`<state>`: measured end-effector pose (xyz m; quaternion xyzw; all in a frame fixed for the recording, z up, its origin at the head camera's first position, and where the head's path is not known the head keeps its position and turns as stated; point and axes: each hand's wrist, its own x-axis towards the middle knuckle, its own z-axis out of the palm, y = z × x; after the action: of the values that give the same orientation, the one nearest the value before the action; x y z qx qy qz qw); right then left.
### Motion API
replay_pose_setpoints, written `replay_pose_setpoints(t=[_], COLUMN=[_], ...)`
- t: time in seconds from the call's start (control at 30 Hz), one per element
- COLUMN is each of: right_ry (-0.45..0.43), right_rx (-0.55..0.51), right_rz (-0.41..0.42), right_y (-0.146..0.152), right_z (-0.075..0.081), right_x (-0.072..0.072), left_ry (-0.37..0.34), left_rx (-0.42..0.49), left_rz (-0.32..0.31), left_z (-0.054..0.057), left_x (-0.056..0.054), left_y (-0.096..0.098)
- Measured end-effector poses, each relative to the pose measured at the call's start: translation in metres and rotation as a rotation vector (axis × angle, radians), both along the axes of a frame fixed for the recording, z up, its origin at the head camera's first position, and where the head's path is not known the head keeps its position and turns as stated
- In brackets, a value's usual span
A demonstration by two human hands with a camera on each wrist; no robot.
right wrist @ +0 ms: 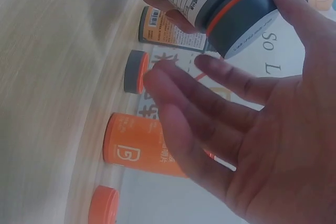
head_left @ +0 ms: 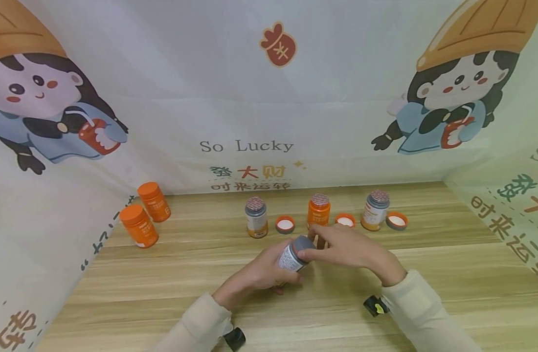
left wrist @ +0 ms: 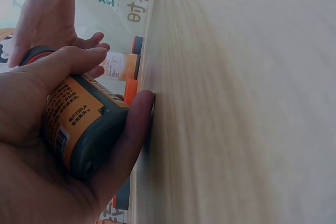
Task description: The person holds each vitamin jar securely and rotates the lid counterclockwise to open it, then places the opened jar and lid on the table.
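Observation:
My left hand point(head_left: 264, 269) grips a grey supplement bottle point(head_left: 290, 260) with a white and orange label, tilted above the table. Its grey cap point(right wrist: 242, 23) with an orange ring is on and points towards my right hand point(head_left: 350, 244). The right thumb lies at the cap's edge, while the other fingers are spread loosely apart from it in the right wrist view. In the left wrist view the left fingers and thumb wrap round the bottle's body point(left wrist: 79, 114). Part of the label is hidden by that hand.
Behind the hands stand an uncapped grey bottle point(head_left: 257, 222), an uncapped orange bottle point(head_left: 318, 212) and another uncapped grey bottle point(head_left: 374, 212). Upturned caps point(head_left: 285, 225) lie beside them. Two capped orange bottles point(head_left: 139, 227) stand at the left by the printed cloth wall point(head_left: 185, 107).

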<state>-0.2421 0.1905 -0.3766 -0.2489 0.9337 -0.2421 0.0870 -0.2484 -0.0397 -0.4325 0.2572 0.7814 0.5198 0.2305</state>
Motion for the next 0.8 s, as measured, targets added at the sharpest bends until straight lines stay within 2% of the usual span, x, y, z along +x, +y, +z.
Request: replay_pose_setpoints(t=[0.13,0.37,0.47,0.57,0.8], right_ry=[0.007,0.027,0.034,0.028,0.016], right_rx=[0.003,-0.029,-0.039,-0.037,0.011], right_rz=[0.006,0.125,0.149,0.124,-0.013], right_y=[0.0008,0.003,0.0034,0.0026,-0.0004], right_z=[0.0006,0.0038,0.0046,0.0044,0.0011], right_x=[-0.0004,0.0002,0.0008,0.0013,0.0008], left_ry=[-0.004,-0.006,-0.004,0.0,0.0], left_rx=[0.001,0.002,0.003,0.002,0.001], left_rz=[0.004,-0.002,-0.003,0.0,0.004], left_z=[0.0005,0.0012,0.001,0.0006,-0.0003], left_x=[0.0,0.0,0.0001,0.0,-0.0002], left_y=[0.0004,0.0004,0.0004,0.0004,0.0008])
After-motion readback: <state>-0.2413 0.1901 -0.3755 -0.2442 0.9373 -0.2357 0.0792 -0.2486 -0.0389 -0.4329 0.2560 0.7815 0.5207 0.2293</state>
